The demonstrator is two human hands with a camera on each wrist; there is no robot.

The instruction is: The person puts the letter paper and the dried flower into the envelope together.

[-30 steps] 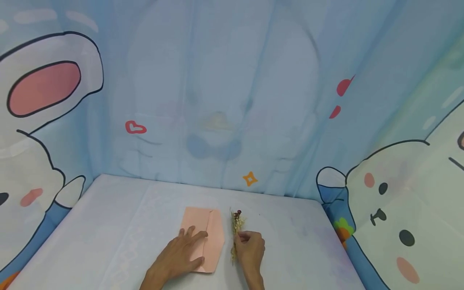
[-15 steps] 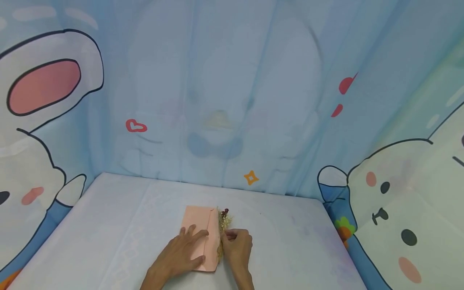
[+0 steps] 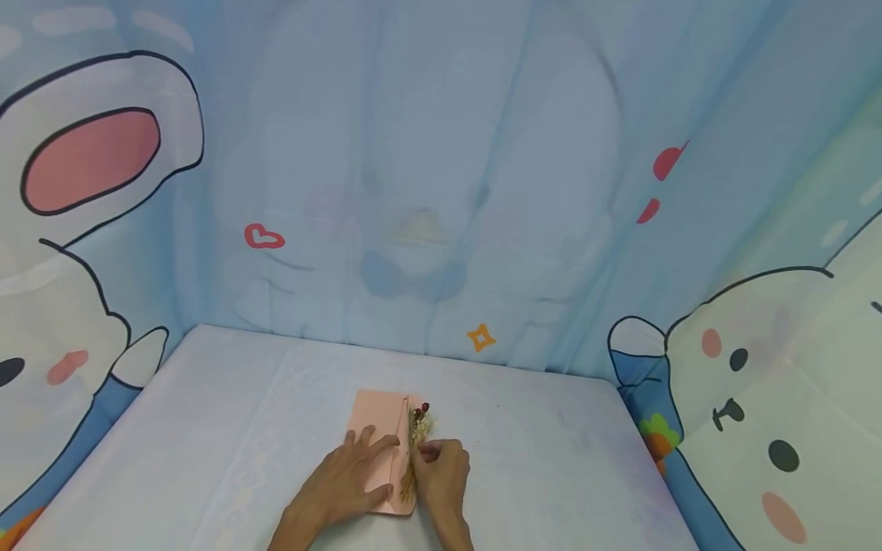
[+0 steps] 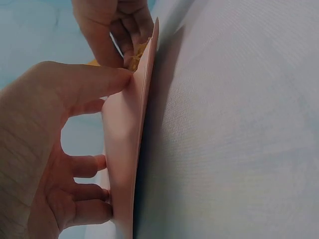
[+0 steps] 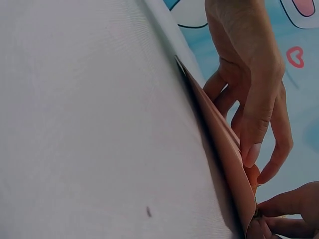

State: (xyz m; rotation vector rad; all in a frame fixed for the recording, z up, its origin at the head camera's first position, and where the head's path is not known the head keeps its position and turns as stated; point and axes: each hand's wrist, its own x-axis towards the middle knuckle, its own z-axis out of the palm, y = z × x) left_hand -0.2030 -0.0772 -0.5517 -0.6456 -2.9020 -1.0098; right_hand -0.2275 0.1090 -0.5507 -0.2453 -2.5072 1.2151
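A pink paper envelope [image 3: 376, 411] lies flat on the white table. My left hand [image 3: 343, 480] presses on it with spread fingers; in the left wrist view the thumb and fingertips touch the envelope [image 4: 122, 132]. My right hand [image 3: 443, 476] pinches a small bunch of dried flowers [image 3: 419, 426], yellowish with dark red heads. The bunch lies along the envelope's right side, over its flap area. Whether any of it is tucked under an edge, I cannot tell. In the right wrist view my right hand [image 5: 294, 209] shows at the lower right corner, its pinch partly cut off.
The white tablecloth [image 3: 551, 451] stretches out around both hands. Behind the table hangs a light blue curtain [image 3: 310, 153] with cartoon animals, and it wraps round both sides. A tiny dark speck [image 5: 148, 211] is on the cloth.
My right hand has moved left with the dried flowers, from the table beside the envelope to its right side. My left hand stays in place on the envelope.
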